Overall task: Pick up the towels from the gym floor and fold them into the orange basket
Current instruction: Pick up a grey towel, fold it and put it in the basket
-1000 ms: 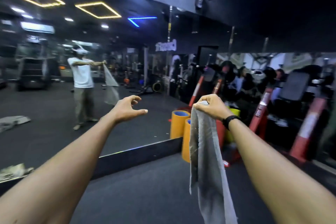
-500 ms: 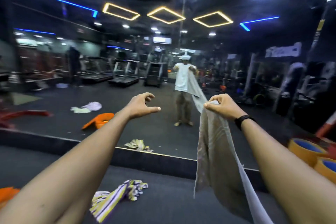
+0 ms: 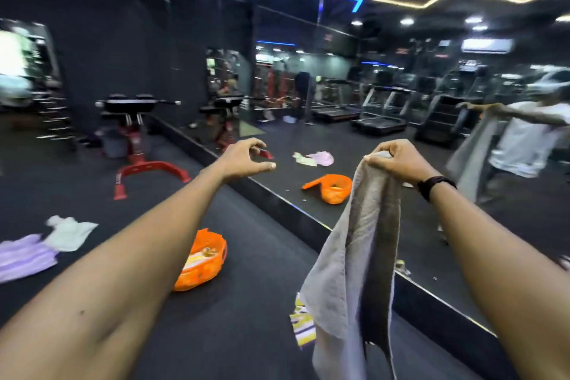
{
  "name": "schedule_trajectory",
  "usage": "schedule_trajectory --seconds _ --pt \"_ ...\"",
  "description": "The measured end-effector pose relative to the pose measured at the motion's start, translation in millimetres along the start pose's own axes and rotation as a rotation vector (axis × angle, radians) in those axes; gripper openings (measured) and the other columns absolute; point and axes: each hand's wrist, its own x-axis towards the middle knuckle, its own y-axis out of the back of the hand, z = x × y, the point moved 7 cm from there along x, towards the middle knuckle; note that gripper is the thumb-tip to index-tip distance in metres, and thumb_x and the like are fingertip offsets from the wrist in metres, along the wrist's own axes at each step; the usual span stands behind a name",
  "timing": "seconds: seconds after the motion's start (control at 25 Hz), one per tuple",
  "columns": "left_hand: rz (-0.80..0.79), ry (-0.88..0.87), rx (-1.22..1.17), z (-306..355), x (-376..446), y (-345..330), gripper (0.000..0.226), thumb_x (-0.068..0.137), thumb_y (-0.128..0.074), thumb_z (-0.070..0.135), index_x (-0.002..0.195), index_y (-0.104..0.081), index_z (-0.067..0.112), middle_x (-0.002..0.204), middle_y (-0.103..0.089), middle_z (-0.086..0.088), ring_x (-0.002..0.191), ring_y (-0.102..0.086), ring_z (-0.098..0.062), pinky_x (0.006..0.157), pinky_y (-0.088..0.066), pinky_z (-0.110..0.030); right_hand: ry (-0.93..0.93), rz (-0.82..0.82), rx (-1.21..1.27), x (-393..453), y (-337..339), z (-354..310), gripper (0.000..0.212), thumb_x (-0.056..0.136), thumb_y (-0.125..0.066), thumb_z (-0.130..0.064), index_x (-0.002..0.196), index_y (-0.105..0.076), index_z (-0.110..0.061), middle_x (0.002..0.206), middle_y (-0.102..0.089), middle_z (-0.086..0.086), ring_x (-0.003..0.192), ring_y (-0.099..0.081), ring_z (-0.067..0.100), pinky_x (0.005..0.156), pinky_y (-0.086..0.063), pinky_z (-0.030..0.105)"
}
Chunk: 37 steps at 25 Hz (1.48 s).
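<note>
Head view: right hand (image 3: 398, 160) pinches the grey towel (image 3: 357, 262) by its top edge, long axis hanging straight down. Left hand (image 3: 243, 159) hovers level beside it, fingers (image 3: 262, 145) curled, holding nothing, well apart from the towel. Orange basket (image 3: 200, 262) sits on the floor below, nearer the left arm.

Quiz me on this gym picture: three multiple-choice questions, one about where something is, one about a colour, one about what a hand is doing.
1. Where is the basket?
A. on the floor
B. in the left hand
C. on a bench

2. What colour is the held towel?
A. purple
B. grey
C. orange

3. What is the left hand doing?
A. gripping the towel
B. holding nothing, fingers curled
C. resting in the basket

Answers: 1 A, it sits on the dark floor below the left arm. 2 B, the cloth hanging from the right hand is grey. 3 B, it is in the air, apart from the towel.
</note>
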Motion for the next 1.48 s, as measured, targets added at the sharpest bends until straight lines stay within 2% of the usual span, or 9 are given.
schedule_trajectory --seconds 0.12,0.32,0.48,0.68,0.8,1.2,1.36,1.44,1.48 --pt "0.086 0.101 0.058 -56.0 12.6 41.0 0.055 0.076 -0.077 0.039 0.123 -0.057 0.018 0.113 -0.061 0.000 0.101 -0.060 -0.017 0.084 -0.046 -0.026 0.110 -0.088 0.079 76.1 -63.1 -20.3 0.015 0.083 -0.071 -0.022 0.071 -0.072 -0.013 0.073 -0.069 0.003 0.068 -0.055 0.008 0.068 -0.044 0.028" --pt "0.246 0.278 0.149 -128.3 31.9 110.8 0.058 0.073 -0.077 0.046 0.123 -0.057 0.023 0.116 -0.060 0.003 0.107 -0.059 -0.016 0.093 -0.046 -0.028 0.272 -0.208 0.148 186.2 -141.9 -71.8 0.016 0.082 -0.072 -0.023 0.069 -0.071 -0.015 0.074 -0.068 0.001 0.068 -0.056 0.008 0.067 -0.046 0.027" --pt "0.334 0.363 0.193 -169.4 37.9 149.3 0.054 0.074 -0.077 0.043 0.120 -0.059 0.023 0.113 -0.061 0.003 0.104 -0.057 -0.012 0.089 -0.040 -0.022 0.378 -0.187 0.216 250.2 -184.6 -116.8 0.016 0.082 -0.072 -0.022 0.068 -0.069 -0.014 0.071 -0.066 0.001 0.069 -0.057 0.011 0.063 -0.043 0.025" --pt "0.400 0.447 0.206 -232.7 58.5 179.8 0.047 0.073 -0.076 0.047 0.114 -0.059 0.030 0.117 -0.062 0.001 0.109 -0.057 -0.016 0.099 -0.045 -0.035 0.463 -0.208 0.267 309.3 -255.8 -161.3 0.016 0.082 -0.071 -0.020 0.077 -0.074 -0.006 0.078 -0.069 0.004 0.074 -0.058 0.011 0.064 -0.041 0.024" --pt "0.420 0.453 0.201 -271.8 85.9 187.5 0.050 0.074 -0.077 0.046 0.116 -0.060 0.026 0.115 -0.063 0.002 0.107 -0.058 -0.015 0.096 -0.046 -0.032 0.495 -0.252 0.249 344.7 -304.3 -181.4 0.013 0.082 -0.069 -0.020 0.076 -0.074 -0.010 0.078 -0.070 0.002 0.074 -0.059 0.009 0.061 -0.040 0.018" --pt "0.308 0.406 0.135 -377.9 242.7 207.8 0.044 0.071 -0.078 0.047 0.108 -0.066 0.026 0.102 -0.066 0.007 0.096 -0.061 -0.007 0.084 -0.044 -0.020 0.560 -0.353 0.418 488.1 -415.9 -269.6 0.018 0.084 -0.070 -0.023 0.069 -0.070 -0.012 0.070 -0.064 -0.005 0.063 -0.054 -0.001 0.067 -0.042 0.018" --pt "0.181 0.404 0.161 -429.3 303.4 188.3 0.029 0.072 -0.079 0.040 0.092 -0.070 0.022 0.085 -0.067 0.010 0.079 -0.061 -0.004 0.073 -0.049 -0.020 0.576 -0.443 0.575 531.4 -449.8 -292.2 0.018 0.086 -0.070 -0.018 0.078 -0.070 -0.002 0.075 -0.064 -0.001 0.067 -0.055 0.003 0.063 -0.045 0.014" --pt "0.117 0.456 0.279 -463.3 322.8 177.6 0.015 0.076 -0.073 0.033 0.073 -0.064 0.020 0.072 -0.064 0.006 0.072 -0.059 -0.013 0.065 -0.046 -0.026 0.565 -0.465 0.671 556.6 -462.9 -290.8 0.015 0.086 -0.070 -0.018 0.078 -0.069 -0.005 0.077 -0.065 -0.002 0.071 -0.058 0.005 0.066 -0.047 0.017" --pt "0.075 0.506 0.341 -481.0 328.7 174.1 0.024 0.080 -0.068 0.032 0.065 -0.057 0.017 0.066 -0.059 0.003 0.068 -0.056 -0.018 0.061 -0.042 -0.030 0.547 -0.470 0.720 569.6 -468.6 -285.9 0.015 0.086 -0.069 -0.017 0.078 -0.069 -0.005 0.077 -0.065 -0.002 0.072 -0.058 0.007 0.068 -0.047 0.019"
